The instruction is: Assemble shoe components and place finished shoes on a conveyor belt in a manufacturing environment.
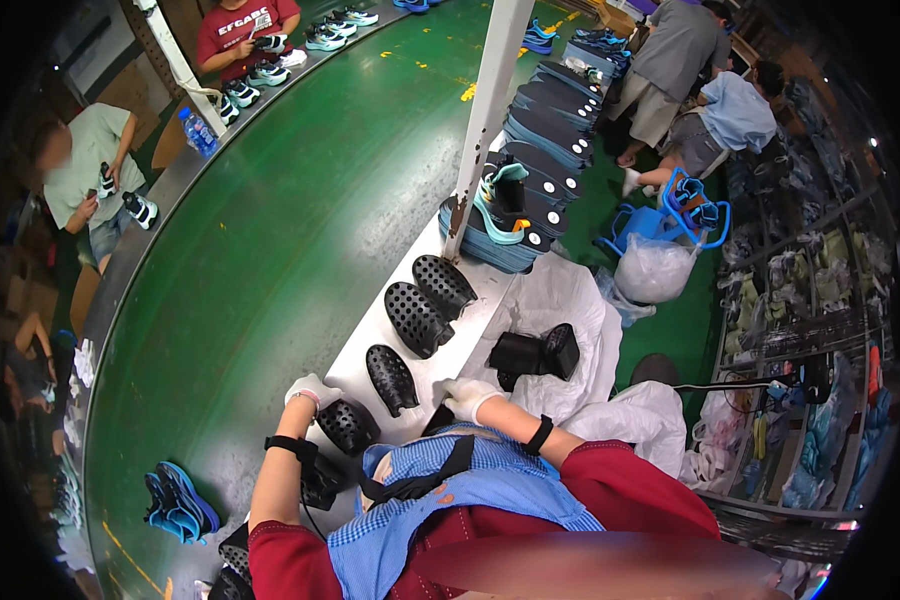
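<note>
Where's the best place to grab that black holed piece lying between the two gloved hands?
Probably around the middle of the black piece, from above and its right, fingers across its narrow width: it lies domed side up, with bare white ledge towards the right hand, while another holed piece sits lower left.

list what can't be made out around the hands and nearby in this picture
Head view, all of these:
Whether the left hand grips the black shell: the hand hides its own underside.
The full shape of the dark piece by the right hand: partly behind the apron.
The black pieces at lower left: cut off by the bottom edge.
What the whitish bag holds: hidden by crumpled plastic.
</note>
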A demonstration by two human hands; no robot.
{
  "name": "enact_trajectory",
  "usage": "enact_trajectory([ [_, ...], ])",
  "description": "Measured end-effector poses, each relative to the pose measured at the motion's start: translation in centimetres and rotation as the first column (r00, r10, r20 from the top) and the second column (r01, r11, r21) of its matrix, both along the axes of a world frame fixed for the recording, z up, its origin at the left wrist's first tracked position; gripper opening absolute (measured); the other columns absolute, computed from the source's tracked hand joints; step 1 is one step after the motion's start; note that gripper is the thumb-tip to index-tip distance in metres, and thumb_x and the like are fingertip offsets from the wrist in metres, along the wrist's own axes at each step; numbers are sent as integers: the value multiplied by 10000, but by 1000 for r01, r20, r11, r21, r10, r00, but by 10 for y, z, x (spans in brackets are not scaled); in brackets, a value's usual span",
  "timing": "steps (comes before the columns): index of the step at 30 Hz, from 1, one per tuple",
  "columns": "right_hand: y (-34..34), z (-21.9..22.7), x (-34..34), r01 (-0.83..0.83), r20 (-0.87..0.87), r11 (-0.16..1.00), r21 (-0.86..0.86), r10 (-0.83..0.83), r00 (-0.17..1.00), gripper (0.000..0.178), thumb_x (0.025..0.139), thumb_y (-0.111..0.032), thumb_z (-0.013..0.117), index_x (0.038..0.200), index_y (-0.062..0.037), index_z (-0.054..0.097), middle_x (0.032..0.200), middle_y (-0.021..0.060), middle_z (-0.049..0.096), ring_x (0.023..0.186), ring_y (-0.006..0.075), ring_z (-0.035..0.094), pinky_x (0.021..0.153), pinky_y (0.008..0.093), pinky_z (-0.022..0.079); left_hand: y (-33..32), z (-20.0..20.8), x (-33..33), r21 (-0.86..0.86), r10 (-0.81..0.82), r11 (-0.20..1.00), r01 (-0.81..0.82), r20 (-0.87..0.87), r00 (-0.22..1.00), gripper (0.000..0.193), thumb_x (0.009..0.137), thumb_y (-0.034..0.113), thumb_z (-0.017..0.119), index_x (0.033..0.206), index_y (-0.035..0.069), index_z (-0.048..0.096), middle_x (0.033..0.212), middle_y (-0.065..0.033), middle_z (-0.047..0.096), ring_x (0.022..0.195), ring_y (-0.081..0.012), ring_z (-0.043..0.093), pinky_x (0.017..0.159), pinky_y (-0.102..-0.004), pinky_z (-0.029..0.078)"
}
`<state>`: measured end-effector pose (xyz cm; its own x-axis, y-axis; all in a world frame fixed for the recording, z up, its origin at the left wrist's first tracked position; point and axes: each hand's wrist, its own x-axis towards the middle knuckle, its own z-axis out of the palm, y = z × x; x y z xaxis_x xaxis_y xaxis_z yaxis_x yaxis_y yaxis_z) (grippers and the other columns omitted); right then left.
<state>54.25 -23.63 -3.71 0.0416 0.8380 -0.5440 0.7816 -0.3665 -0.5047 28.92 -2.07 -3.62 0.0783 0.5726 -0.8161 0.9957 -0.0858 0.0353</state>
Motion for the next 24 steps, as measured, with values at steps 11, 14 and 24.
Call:
enact_trajectory([
  [11, -3, -15, 10, -85, 40, 994, -67, 88, 995, 324, 866, -248, 483, 1085, -71, 643, 1051, 202, 652, 1003, 370, 621, 859, 445, 496, 3, 39, 20, 385, -292, 892, 238, 89, 952, 571, 821, 467, 633, 1246, 99, 536, 1230, -193, 549, 1156, -343, 544, 953, -430, 465],
  [14, -11, -40, 28, 20, -81, 998, -63, -25, 996, 299, 874, -263, 474, 1021, -80, 659, 994, 187, 666, 922, 339, 653, 815, 435, 515, 5, 42, 29, 491, -396, 832, 258, 199, 897, 553, 825, 396, 646, 1271, 94, 518, 1225, -175, 546, 1149, -342, 535, 953, -423, 460],
  [24, 9, 29, 82, 280, 129, 874, 397, -355, 926, 343, 882, -277, 513, 1141, -75, 610, 1052, 179, 650, 1009, 335, 609, 888, 413, 469, -28, 66, 76, 290, -280, 945, 150, 488, 826, 630, 806, 348, 618, 1348, 62, 471, 1245, -240, 541, 1154, -372, 535, 992, -392, 431],
])
